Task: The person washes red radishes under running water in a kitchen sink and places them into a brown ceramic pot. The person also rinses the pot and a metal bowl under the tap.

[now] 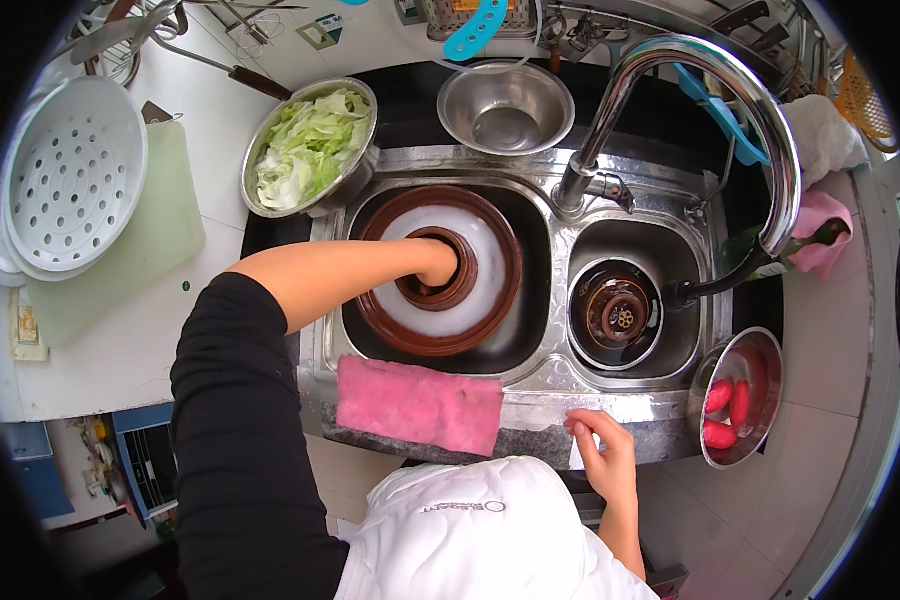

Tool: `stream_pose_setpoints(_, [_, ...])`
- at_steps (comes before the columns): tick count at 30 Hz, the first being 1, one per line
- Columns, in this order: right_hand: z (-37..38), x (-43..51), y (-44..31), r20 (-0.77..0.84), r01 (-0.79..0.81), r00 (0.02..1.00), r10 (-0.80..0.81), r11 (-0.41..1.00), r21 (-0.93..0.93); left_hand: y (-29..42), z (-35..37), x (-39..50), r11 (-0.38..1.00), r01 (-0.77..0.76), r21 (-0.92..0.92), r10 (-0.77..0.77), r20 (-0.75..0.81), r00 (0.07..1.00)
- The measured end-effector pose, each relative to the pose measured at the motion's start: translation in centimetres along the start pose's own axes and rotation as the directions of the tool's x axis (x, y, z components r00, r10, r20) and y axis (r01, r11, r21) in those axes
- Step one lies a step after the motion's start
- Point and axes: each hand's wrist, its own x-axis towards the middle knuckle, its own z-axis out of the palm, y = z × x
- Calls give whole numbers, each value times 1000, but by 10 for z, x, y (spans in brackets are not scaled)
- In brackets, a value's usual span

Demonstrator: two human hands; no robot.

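My left hand [436, 262] reaches into the mouth of a brown glazed pickling jar [367, 289] in the left sink basin; its fingers are hidden inside. Whitish, cloudy liquid [409, 319] fills the ring-shaped rim around the neck. Near the front counter edge, my right hand [604, 446] is off the jar, fingers curled loosely, with nothing visible in it. Between the jar and my body lies a pink cloth [420, 405]. In the right basin, a brown lid [604, 307] rests in a metal bowl [579, 345] with dark-looking liquid.
Behind the basins stand a steel bowl of torn cabbage leaves [315, 146] and another steel bowl [454, 97]. A chrome faucet [615, 82] arches over the right side. Red radishes [739, 403] lie in a steel bowl at right. A white colander [75, 244] and green cutting board [172, 202] are left.
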Motion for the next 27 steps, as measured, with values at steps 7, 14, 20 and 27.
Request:
stream_pose_setpoints(7, [11, -1, -1, 32, 8, 999, -7, 1000, -11, 9, 12, 46, 955, 104, 276, -126, 65, 990])
stream_pose_setpoints(14, [18, -8, -2, 19, -18, 1000, 19, 998, -55, 7, 25, 72, 924, 87, 371, -112, 46, 993])
stream_pose_setpoints(20, [15, -13, 1, -10, 6, 1000, -7, 999, -52, 6, 17, 49, 863, -31, 505, -34, 118, 992])
stream_pose_setpoints(27, [14, -13, 2, -13, -6, 1000, 5, 999, -46, 14, -3, -2, 946, -2, 325, -32, 97, 995])
